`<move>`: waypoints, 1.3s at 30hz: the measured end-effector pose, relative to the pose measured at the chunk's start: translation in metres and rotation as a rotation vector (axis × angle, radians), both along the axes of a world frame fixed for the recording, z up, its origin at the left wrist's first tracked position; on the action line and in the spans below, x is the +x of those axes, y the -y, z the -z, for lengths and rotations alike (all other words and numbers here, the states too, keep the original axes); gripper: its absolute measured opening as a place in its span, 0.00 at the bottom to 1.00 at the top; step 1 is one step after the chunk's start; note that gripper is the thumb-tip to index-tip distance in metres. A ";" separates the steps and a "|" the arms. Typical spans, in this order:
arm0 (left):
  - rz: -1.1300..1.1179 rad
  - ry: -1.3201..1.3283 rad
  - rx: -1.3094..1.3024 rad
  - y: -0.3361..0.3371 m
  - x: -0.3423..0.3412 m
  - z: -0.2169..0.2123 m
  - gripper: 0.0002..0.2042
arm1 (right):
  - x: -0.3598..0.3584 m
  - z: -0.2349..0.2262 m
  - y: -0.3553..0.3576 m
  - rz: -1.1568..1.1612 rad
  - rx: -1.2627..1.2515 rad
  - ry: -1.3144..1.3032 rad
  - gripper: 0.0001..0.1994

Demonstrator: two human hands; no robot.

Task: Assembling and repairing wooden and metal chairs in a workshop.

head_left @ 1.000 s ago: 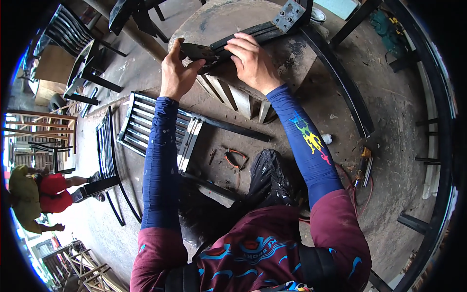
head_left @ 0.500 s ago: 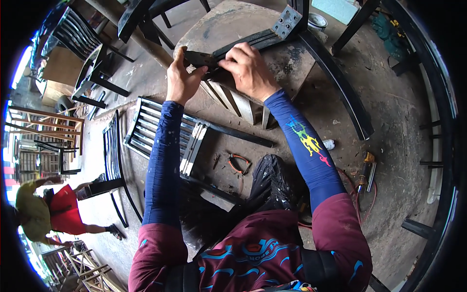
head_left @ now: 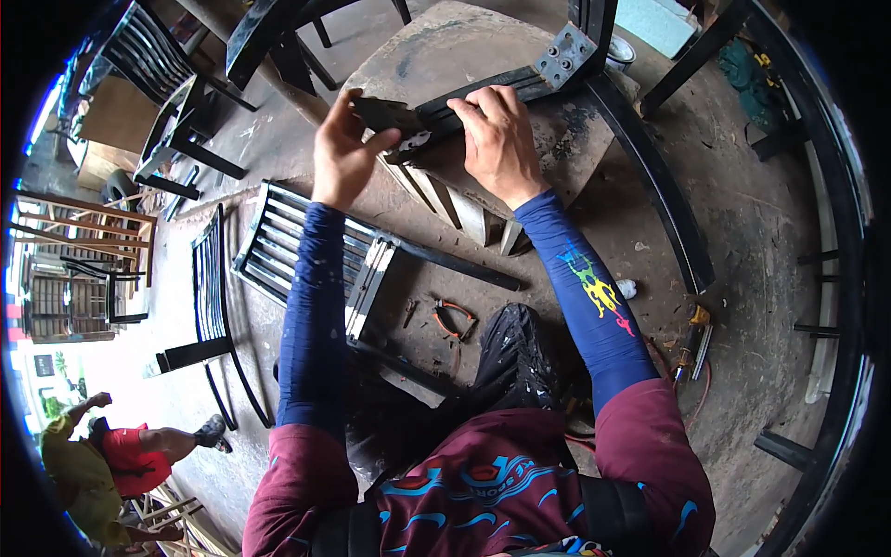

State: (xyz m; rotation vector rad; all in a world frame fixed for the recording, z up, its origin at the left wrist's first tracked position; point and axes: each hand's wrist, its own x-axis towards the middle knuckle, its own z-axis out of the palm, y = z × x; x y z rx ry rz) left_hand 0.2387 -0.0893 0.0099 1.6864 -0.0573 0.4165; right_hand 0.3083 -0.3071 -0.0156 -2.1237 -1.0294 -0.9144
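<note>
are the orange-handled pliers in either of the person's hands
No, the pliers lie on the floor, while the left hand and right hand grip the black metal bar.

Single view, head-worn fisheye, looking steeply down over the wearer's chest and forearms. Near field: round stone worktop [head_left: 436,42] at top centre, close. Concrete floor [head_left: 742,232] fills the rest; straight edges bow toward the rim.
</note>
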 end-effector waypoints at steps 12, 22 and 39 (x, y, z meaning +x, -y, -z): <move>-0.101 0.050 0.397 0.008 -0.004 0.005 0.35 | -0.001 0.006 -0.002 -0.028 -0.079 0.036 0.15; -0.207 0.179 0.514 0.010 -0.002 0.014 0.36 | 0.004 0.015 -0.003 -0.012 -0.081 0.059 0.15; -0.410 0.183 0.545 0.012 0.018 0.044 0.44 | -0.191 0.283 -0.108 -0.335 -0.676 -0.701 0.27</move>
